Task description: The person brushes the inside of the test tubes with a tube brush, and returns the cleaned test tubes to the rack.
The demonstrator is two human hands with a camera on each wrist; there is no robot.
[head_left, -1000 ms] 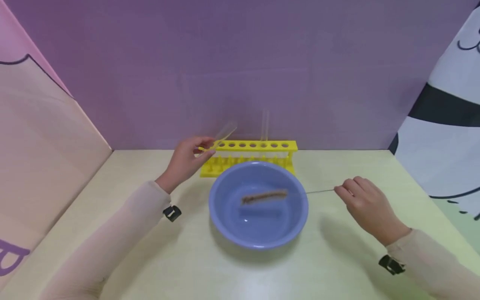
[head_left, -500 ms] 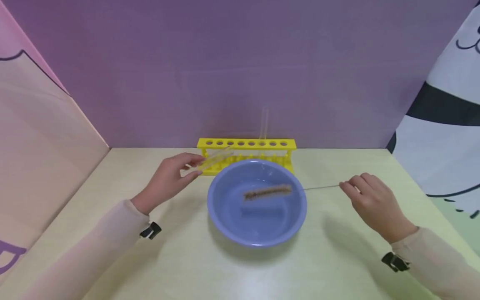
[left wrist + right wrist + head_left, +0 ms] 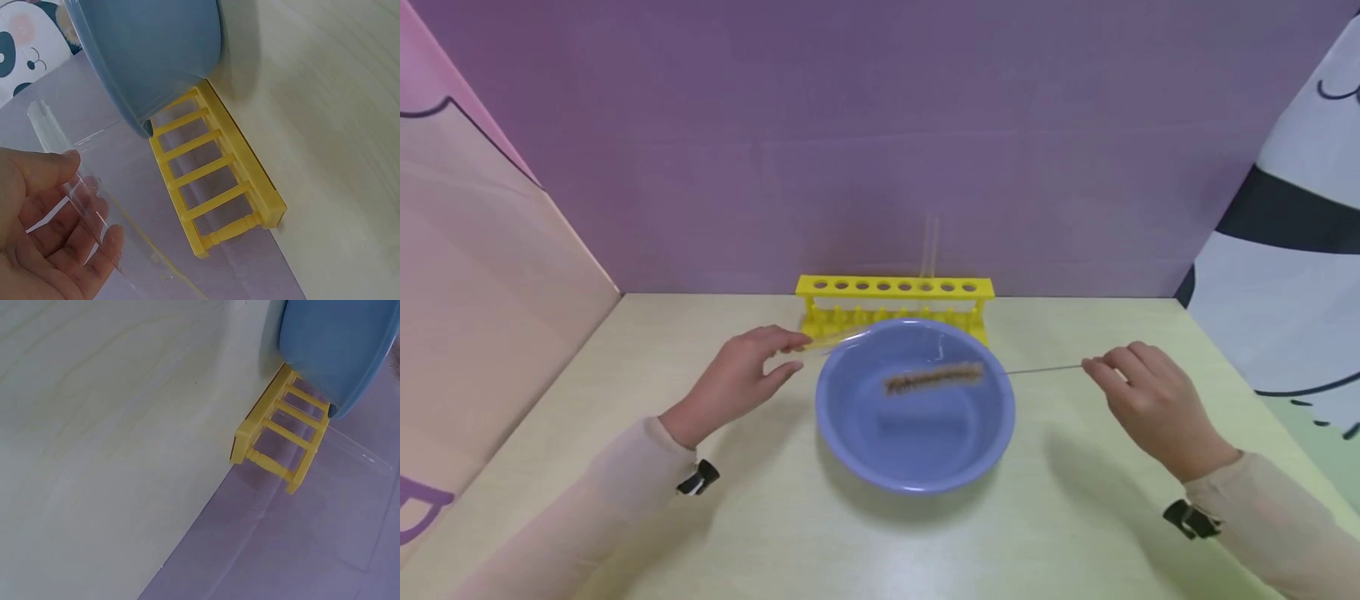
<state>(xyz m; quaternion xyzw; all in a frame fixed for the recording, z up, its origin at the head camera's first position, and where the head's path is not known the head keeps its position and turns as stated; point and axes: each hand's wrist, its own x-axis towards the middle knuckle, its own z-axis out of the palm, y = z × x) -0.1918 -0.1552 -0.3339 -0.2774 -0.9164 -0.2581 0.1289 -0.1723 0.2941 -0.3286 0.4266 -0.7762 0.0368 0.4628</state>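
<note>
A clear test tube [image 3: 47, 125] is pinched between the thumb and fingers of my left hand [image 3: 733, 379]. In the head view this tube lies nearly level, its far end by the left rim of a blue basin [image 3: 917, 483]. My right hand [image 3: 1150, 408] pinches the thin wire handle of a bristle brush [image 3: 934, 378]. The brush's brown bristle head hangs above the inside of the basin, slightly blurred. Behind the basin stands a yellow test tube rack [image 3: 883, 288], with another clear test tube [image 3: 929, 247] upright in one of its holes. The right wrist view does not show the right hand.
The basin hides part of the rack's base. A purple wall [image 3: 880, 142] rises close behind the rack, with printed side panels [image 3: 1285, 317] at left and right. The light wooden table [image 3: 917, 558] extends around the basin.
My left hand has come back and left from the rack, and its test tube has swung from tilted up to nearly level. My right hand and the brush have shifted slightly right and away.
</note>
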